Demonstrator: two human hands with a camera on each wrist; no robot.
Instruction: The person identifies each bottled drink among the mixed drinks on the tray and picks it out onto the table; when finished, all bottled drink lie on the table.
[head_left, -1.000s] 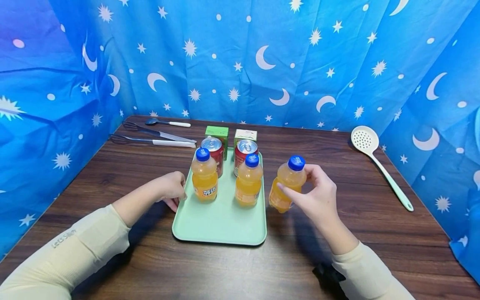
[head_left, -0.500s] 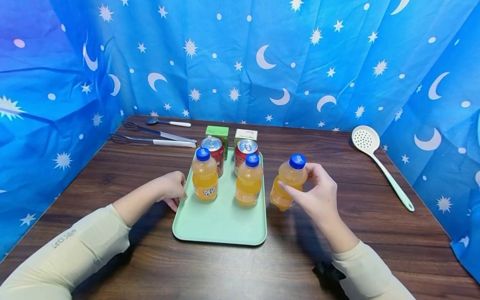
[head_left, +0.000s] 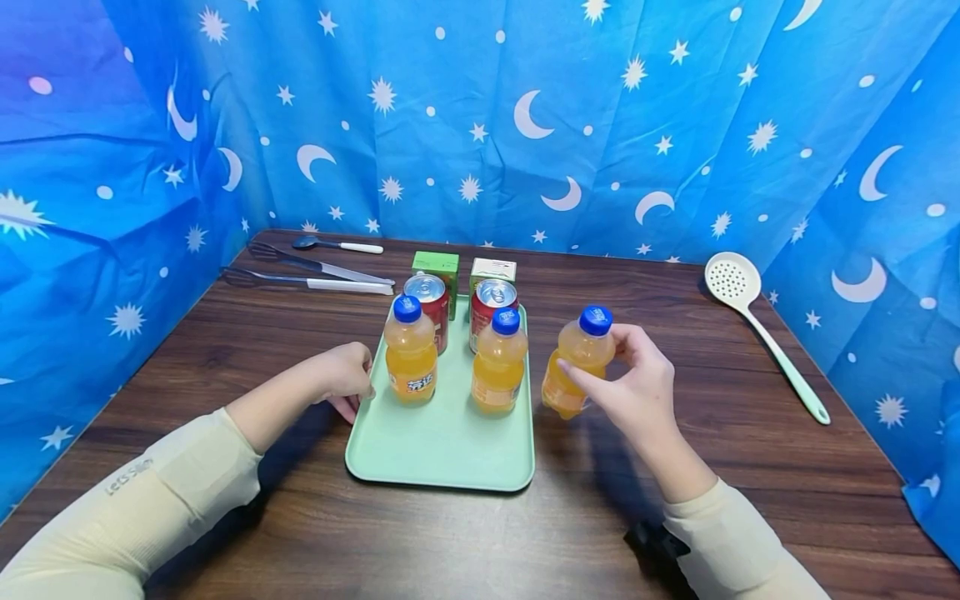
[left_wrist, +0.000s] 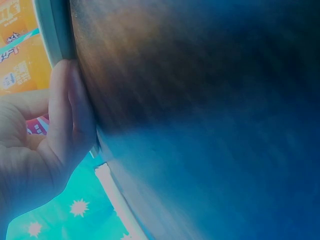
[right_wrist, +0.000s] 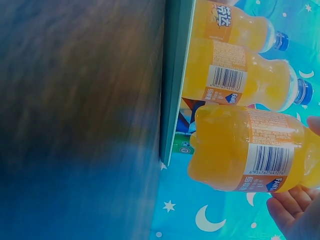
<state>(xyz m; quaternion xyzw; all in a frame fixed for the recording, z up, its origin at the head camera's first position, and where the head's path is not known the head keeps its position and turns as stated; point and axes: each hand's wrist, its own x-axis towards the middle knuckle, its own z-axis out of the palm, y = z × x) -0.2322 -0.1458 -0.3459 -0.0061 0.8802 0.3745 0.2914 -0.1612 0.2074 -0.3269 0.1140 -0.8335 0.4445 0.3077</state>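
Observation:
My right hand [head_left: 641, 387] holds an orange soda bottle [head_left: 573, 371] with a blue cap, thumb on the near side. It is tilted slightly and sits just right of the light green tray [head_left: 442, 454]; the right wrist view shows its base raised off the table. At the tray's left rim my left hand [head_left: 347, 375] grips the edge, seen closer in the left wrist view. On the tray stand two more orange soda bottles, a left one [head_left: 411, 367] and a right one [head_left: 498, 371]. Behind them are two red cans, one left [head_left: 435, 312] and one right [head_left: 487, 317].
Behind the cans stand a green carton [head_left: 437, 262] and a whitish carton [head_left: 493, 268]. Tongs [head_left: 345, 285] and a white-handled spoon [head_left: 360, 247] lie at the back left. A slotted skimmer [head_left: 780, 350] lies at the right. A starry blue curtain [head_left: 480, 150] encloses the table.
The bottle in my right hand has risen very slightly and shifted a touch to the right. The left hand and the tray stay where they were.

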